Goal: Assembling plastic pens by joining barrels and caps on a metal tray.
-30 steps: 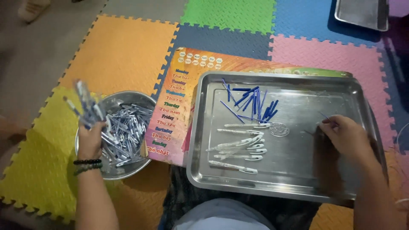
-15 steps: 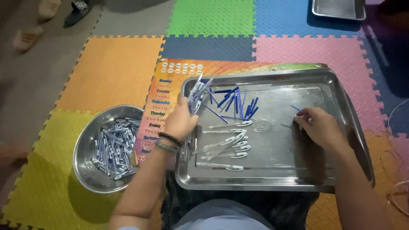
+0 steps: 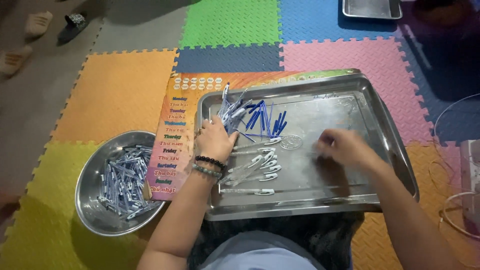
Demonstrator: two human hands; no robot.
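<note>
My left hand (image 3: pixel 216 141) holds a bunch of pen parts (image 3: pixel 231 110) over the left end of a large steel tray (image 3: pixel 350 100). Thin blue refills (image 3: pixel 265 120) lie in the tray just right of that bunch. A row of clear pen barrels with white clips (image 3: pixel 255 167) lies below my left hand. My right hand (image 3: pixel 345 148) rests low over the tray's middle, blurred, fingers curled; I cannot tell if it holds anything. A round steel bowl (image 3: pixel 87 200) with many more pen parts sits on the floor to the left.
The tray rests on a printed colourful sheet (image 3: pixel 172 135) laid on foam puzzle mats. Another steel tray (image 3: pixel 372 7) is at the top edge. Sandals (image 3: pixel 37 22) lie at the upper left. White cables (image 3: pixel 457 165) run along the right.
My left hand lifted a bunch of pen parts out of the bowl and carried it right, onto the tray. My right hand slid left toward the tray's middle.
</note>
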